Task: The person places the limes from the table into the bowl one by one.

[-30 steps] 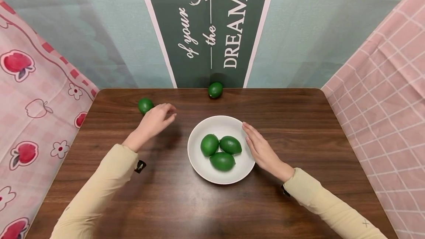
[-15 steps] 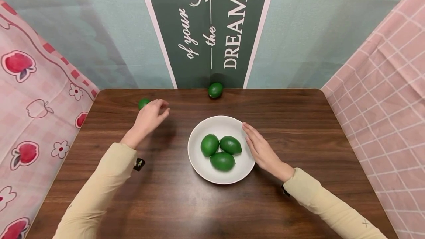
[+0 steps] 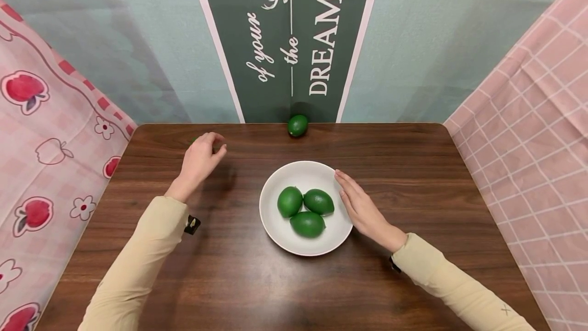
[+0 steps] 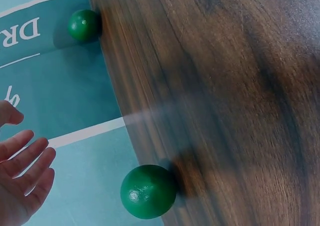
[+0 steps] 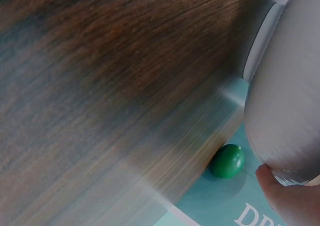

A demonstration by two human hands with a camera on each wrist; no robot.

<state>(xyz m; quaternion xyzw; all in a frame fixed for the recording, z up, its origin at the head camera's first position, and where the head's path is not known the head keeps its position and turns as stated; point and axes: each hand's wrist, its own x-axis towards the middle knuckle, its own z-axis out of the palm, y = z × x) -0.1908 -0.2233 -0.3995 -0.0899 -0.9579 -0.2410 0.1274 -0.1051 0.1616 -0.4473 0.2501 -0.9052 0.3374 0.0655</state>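
Observation:
My left hand [image 3: 198,157] hovers at the table's back left, its fingers loosely bent and holding nothing. A green lime [image 4: 148,192] sits close by, apart from the fingers in the left wrist view; from the head that hand hides nearly all of it. My right hand [image 3: 363,208] rests its straight fingers against the right side of a white bowl [image 3: 272,229]. The right wrist view shows the bowl's outer wall [image 5: 290,95] with a fingertip against it. Inside the bowl lie three limes [image 3: 308,224], grouped together.
Another lime [image 3: 297,125] stands at the table's back edge, near the green lettered banner [image 3: 303,65]. The brown wooden table [image 3: 257,290] is bordered by a pale blue cloth [image 3: 413,55] behind, an apple-print cloth at left and a pink checked cloth [image 3: 528,132] at right.
My left hand has moved back and left, over the far-left lime, covering it more in the head view. The right hand, the bowl and its limes have stayed put.

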